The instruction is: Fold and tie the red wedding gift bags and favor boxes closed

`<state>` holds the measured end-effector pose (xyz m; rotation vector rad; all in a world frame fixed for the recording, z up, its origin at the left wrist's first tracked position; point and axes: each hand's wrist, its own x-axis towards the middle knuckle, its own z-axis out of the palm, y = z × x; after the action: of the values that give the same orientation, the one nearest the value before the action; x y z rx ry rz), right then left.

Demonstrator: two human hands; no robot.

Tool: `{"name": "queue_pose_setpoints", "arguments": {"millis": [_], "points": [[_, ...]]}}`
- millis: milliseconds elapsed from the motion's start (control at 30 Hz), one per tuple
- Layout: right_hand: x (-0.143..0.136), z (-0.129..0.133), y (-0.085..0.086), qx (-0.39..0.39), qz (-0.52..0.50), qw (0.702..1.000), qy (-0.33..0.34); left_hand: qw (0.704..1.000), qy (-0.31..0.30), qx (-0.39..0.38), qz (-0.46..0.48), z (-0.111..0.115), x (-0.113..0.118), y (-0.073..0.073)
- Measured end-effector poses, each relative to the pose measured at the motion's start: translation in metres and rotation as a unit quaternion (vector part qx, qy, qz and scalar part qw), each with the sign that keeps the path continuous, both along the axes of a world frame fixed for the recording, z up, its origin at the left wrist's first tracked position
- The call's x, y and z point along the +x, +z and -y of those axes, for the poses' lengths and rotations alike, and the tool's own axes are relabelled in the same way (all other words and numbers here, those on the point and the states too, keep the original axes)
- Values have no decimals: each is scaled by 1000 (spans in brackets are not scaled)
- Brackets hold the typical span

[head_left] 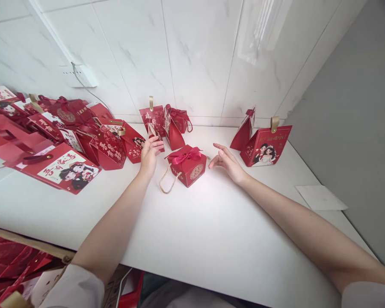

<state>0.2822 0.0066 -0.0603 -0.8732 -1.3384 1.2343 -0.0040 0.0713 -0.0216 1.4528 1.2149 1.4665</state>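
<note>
— Where did the red gift box sit?
— On the white counter, between both hands. The right hand hovered just beside it, fingers spread; the left hand pinched a small red tag beyond.

White worktop set against a tiled wall. A red box with a ribbon bow and a cord handle is placed near the middle. A heap of red gift bags is spread over the left part. Three small red bags are stood by the wall; two more bags are seen at the right, a white sheet near the right edge
</note>
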Motion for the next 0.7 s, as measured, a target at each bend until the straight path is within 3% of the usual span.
{"name": "queue_pose_setpoints", "arguments": {"millis": [67, 167, 233, 333, 400, 500, 567, 633, 700], "points": [[-5, -1, -4, -44, -39, 998, -7, 1000, -10, -16, -23, 10, 4, 17], [-7, -3, -8, -84, -67, 993, -57, 985, -80, -25, -149, 29, 18, 38], [-5, -6, -9, -95, -79, 988, -98, 952, -144, 4, -271, 38, 27, 48], [5, -12, -11, -121, -103, 976, -147, 873, -216, 51, -434, 41, 39, 58], [13, -17, -13, -143, -123, 967, -169, 835, -225, 65, -497, 39, 45, 62], [22, -24, -16, -157, -142, 960, -182, 805, -223, 63, -546, 41, 50, 68], [25, -26, -18, -161, -144, 960, -179, 802, -210, 55, -557, 50, 42, 71], [27, -27, -19, -163, -144, 961, -173, 829, -155, 67, -534, 67, 18, 76], [28, -27, -21, -159, -141, 962, -171, 869, -50, 99, -482, 88, -23, 84]]}}
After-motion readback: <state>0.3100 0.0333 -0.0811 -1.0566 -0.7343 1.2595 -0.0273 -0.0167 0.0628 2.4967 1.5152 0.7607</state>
